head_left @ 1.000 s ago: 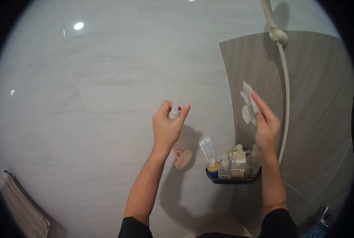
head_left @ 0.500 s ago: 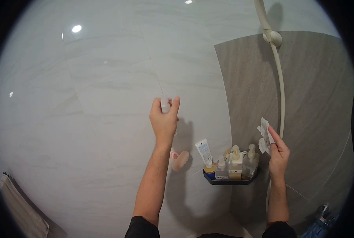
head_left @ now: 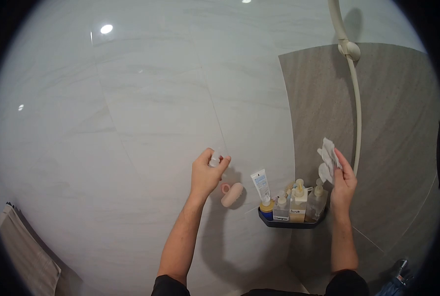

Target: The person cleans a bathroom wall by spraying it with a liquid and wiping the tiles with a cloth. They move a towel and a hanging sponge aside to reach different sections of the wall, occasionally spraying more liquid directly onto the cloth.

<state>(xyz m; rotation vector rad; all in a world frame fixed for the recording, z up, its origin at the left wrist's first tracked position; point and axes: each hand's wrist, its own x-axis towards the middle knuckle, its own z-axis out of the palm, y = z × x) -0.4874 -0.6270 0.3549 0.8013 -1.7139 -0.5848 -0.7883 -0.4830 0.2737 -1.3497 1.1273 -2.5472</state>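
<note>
Translucent plastic, small and light: spray bottle [head_left: 215,160] held up against the pale tiled wall [head_left: 146,113], just left of the pink silicone scrubber [head_left: 231,195] hanging there. Likely rigid enough to take a firm squeeze, yet smooth, so probably slippery if wet; best taken around the body with one finger free for the nozzle on top. Left hand [head_left: 206,173] wrapped around it exactly so, grip closed on the bottle, fingers curled, fingertip resting on the top, forearm raised steeply from below and wrist roughly straight.

White and crumpled, a paper wipe [head_left: 327,160], right of the scrubber and above the black corner caddy [head_left: 290,223]. Soft, almost weightless, easily torn when damp by the look of it; fine to pinch at any fold. Right hand [head_left: 343,185] pinching its lower edge between thumb and fingers, grip closed on the wipe, most of the sheet standing free above the fingertips. Forearm near vertical, hand in front of the grey textured wall panel [head_left: 397,128], close beside the cream shower hose [head_left: 357,113].

Inside the caddy, right of the scrubber: pump bottles [head_left: 299,200] and an upturned tube [head_left: 261,185], packed close. Far left of the scrubber, low down, a folded grey towel [head_left: 27,256].
</note>
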